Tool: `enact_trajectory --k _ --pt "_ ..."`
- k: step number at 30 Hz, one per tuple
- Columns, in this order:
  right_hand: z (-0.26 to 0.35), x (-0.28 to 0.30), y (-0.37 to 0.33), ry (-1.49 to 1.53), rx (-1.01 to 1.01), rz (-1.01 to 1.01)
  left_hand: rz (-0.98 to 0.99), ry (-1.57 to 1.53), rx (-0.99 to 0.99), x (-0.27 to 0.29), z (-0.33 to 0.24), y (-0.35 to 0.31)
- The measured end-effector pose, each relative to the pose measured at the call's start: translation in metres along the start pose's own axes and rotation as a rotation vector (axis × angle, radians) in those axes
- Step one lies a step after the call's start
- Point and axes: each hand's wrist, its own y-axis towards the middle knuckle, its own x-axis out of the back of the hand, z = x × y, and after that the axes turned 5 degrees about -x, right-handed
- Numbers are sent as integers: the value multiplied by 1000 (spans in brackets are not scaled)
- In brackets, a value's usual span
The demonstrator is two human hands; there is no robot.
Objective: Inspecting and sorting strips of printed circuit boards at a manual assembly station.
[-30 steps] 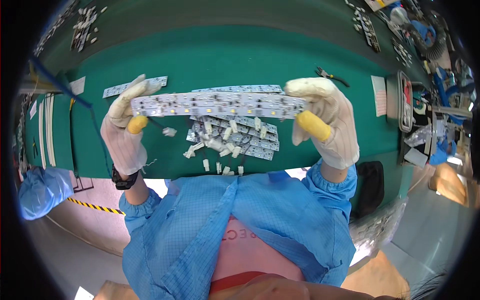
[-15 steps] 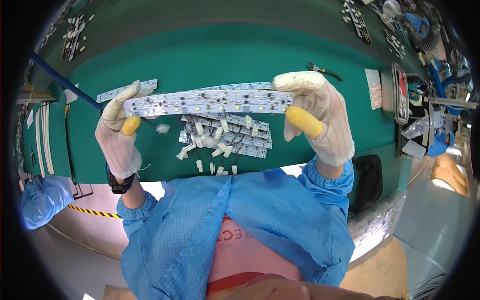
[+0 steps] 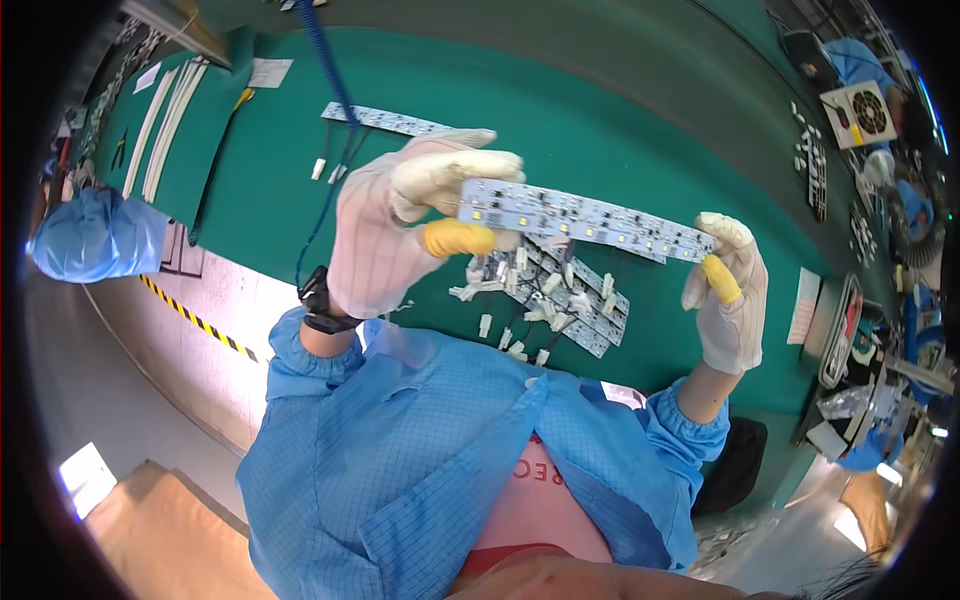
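Between both hands I hold a long white LED circuit board strip (image 3: 590, 220) above the bench, its right end tilted slightly lower. My left hand (image 3: 410, 205), in a striped white glove with a yellow thumb tip, pinches the left end. The right end is pinched by my right hand (image 3: 730, 290), gloved the same way. Below the held strip lie several stacked LED strips (image 3: 590, 325) with dark wires and white connectors (image 3: 550, 283). Another LED strip (image 3: 385, 121) rests beyond my left hand, partly behind a blue cord.
A coiled blue cord (image 3: 322, 60) hangs down at the left of the green bench (image 3: 620, 130). White tubes (image 3: 165, 130) lie at far left. A metal tray (image 3: 838, 330) stands at the right. More strips (image 3: 815, 175) sit on the dark surface behind.
My view has turned, so the bench appears tilted. The strip is still in both hands; my left hand now appears nearer and larger, my right hand farther off.
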Motion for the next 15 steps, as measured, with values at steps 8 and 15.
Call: enact_trajectory --k 8,15 --pt "4 -3 -1 8 -3 65 -175 -404 299 -2 2 -4" --pt "17 -12 -9 111 -45 27 -82 -300 322 5 19 -2"
